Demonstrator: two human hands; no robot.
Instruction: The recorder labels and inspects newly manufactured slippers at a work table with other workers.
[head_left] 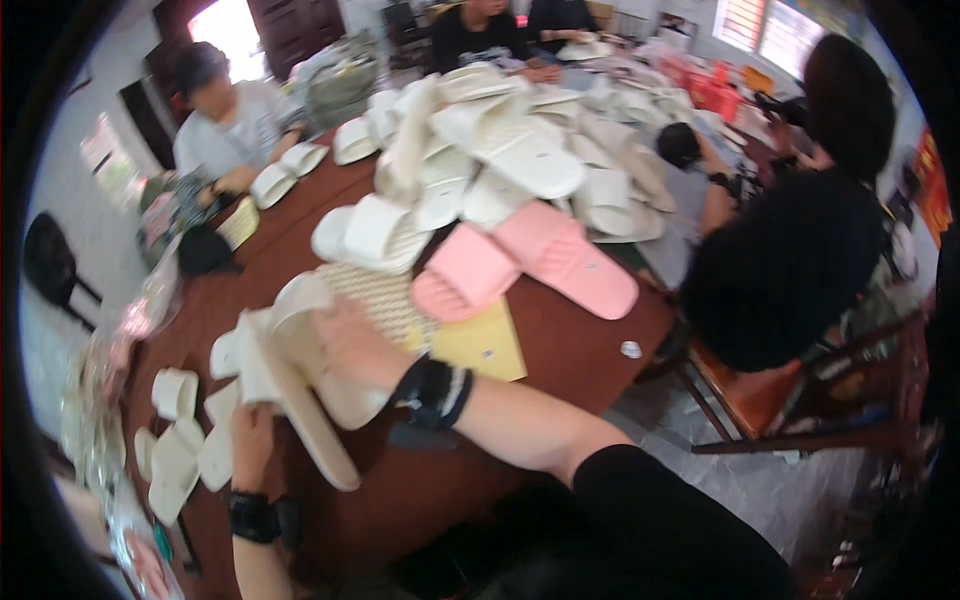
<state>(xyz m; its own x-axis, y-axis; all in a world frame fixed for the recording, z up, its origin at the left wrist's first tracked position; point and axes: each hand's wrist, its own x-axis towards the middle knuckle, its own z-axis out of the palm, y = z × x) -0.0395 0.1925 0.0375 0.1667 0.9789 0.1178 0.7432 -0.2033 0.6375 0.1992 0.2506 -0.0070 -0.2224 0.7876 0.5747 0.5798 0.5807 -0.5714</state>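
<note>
My left hand (252, 440) is closed on a cream slide sandal (318, 432), which is tipped up on its edge with its sole side showing. Close against it stands a second white slide sandal (302, 296); my right hand (358, 345) reaches across and grips this one near its strap, the fingers partly hidden and smeared by motion. Several smaller white slides (176, 465) lie on the brown table (440, 490) to the left of my left hand. Beyond my right hand are a yellow sheet (490, 345) and a cream woven-textured piece (375, 305).
A pair of pink slides (570, 262) lies in front of a tall heap of white slides (520, 150). Clear plastic bags (100, 430) line the left edge. People sit around the table, one in black (790, 260) close on the right beside a wooden chair (820, 410).
</note>
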